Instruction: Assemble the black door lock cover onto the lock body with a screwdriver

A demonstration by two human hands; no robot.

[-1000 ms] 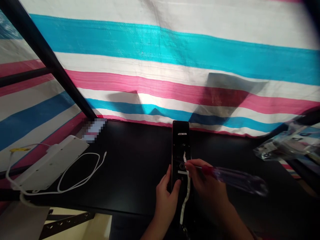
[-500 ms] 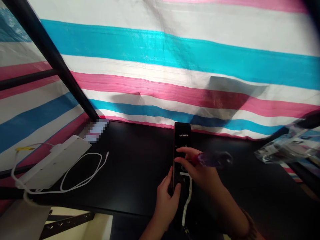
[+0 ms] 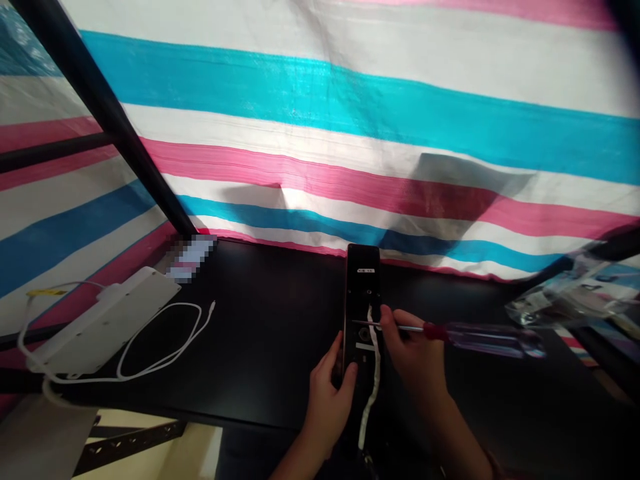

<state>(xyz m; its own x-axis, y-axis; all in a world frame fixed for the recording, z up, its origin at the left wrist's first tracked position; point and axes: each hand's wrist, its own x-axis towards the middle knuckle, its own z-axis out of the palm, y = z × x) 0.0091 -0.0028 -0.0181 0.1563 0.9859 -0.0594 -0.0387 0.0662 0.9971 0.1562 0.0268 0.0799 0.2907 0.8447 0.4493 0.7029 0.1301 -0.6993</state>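
Observation:
A long black device (image 3: 363, 280) with a small white label stands near the middle of the black table. My left hand (image 3: 331, 400) grips its lower left side, thumb on the front face. In my right hand (image 3: 413, 350) is a screwdriver (image 3: 487, 339) with a clear purple and red handle, held by its metal shaft between thumb and fingers. The shaft lies across the device, its tip near the left edge. A white wrapped cable (image 3: 373, 380) runs down the front of the device.
On the left of the black table (image 3: 255, 320) lie a white power strip (image 3: 107, 327) and a looped white cable (image 3: 175, 367). Clear plastic bags (image 3: 560, 293) are at the right. Striped sheeting (image 3: 310, 153) hangs behind, with a black frame pole (image 3: 110, 127) at left.
My right hand has shifted right and down, off the device's face. The screwdriver's handle has moved right, and its shaft now shows across the device. My left hand keeps its grip.

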